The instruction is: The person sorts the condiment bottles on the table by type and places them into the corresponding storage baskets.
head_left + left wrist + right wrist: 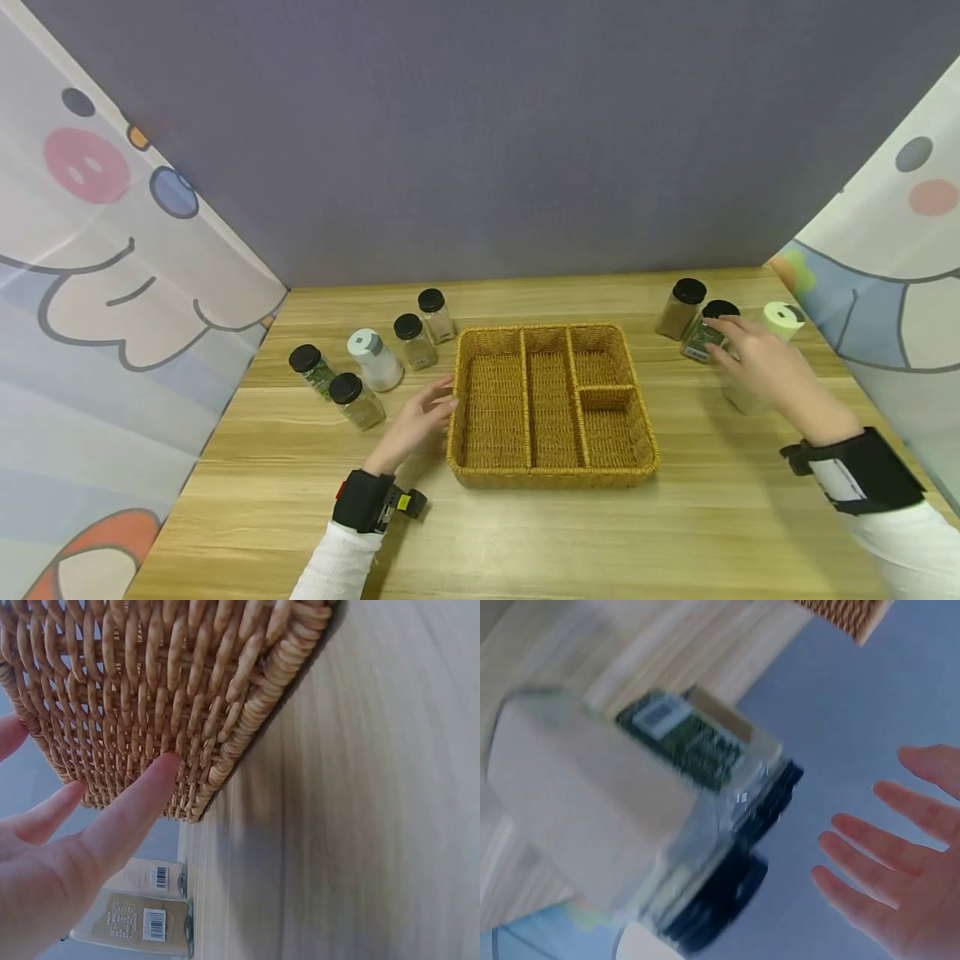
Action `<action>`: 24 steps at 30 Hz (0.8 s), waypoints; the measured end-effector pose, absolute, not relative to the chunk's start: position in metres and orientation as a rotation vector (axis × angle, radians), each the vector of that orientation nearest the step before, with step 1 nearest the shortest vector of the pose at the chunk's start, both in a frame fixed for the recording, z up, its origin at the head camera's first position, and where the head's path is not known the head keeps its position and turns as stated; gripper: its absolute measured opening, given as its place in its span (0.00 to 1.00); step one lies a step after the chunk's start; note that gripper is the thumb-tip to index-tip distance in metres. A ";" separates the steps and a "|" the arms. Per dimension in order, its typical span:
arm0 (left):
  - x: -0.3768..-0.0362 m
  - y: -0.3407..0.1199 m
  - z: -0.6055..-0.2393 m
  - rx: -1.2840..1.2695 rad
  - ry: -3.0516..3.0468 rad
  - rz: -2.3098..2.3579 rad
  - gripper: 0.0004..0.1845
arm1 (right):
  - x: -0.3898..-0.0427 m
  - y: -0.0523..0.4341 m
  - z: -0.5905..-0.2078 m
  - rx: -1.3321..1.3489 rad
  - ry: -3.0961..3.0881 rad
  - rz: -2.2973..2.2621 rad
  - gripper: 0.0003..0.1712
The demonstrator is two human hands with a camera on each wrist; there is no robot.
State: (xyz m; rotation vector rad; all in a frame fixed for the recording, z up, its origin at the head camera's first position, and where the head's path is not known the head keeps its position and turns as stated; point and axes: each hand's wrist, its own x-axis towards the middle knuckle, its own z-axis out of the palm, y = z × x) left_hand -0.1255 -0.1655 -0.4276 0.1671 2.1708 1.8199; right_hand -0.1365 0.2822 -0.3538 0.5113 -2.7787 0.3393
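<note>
A woven tray (551,481) with several compartments sits mid-table. My left hand (416,421) is at its left side; in the left wrist view one fingertip touches the woven wall (142,697). On the right, my right hand (772,375) is held above a group of spice jars with its fingers spread, gripping nothing. Below and beside it stand a green-labelled jar (703,337) with a black lid and a jar with a pale green cap (782,317), whose body the hand partly covers. The right wrist view shows a pale-filled jar (585,802), blurred, apart from the fingers.
Left of the tray stand several jars: a white-capped one (375,360), a green-filled one (312,369), a tan-filled one (358,402) and two (416,343) near the back. A brown-filled jar (680,308) stands at the back right. A grey wall (525,167) bounds the table behind.
</note>
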 end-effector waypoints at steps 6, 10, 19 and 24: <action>-0.127 -0.167 -0.431 0.174 2.167 1.805 0.30 | -0.135 0.303 -0.347 0.456 -2.849 0.332 0.19; -0.127 -0.168 -0.431 0.190 2.174 1.804 0.30 | -0.131 0.314 -0.350 0.418 -2.868 0.325 0.19; -0.128 -0.169 -0.432 0.207 2.158 1.795 0.30 | -0.126 0.325 -0.361 0.382 -2.884 0.322 0.21; -0.128 -0.169 -0.432 0.224 2.149 1.793 0.30 | -0.123 0.329 -0.366 0.383 -2.879 0.324 0.21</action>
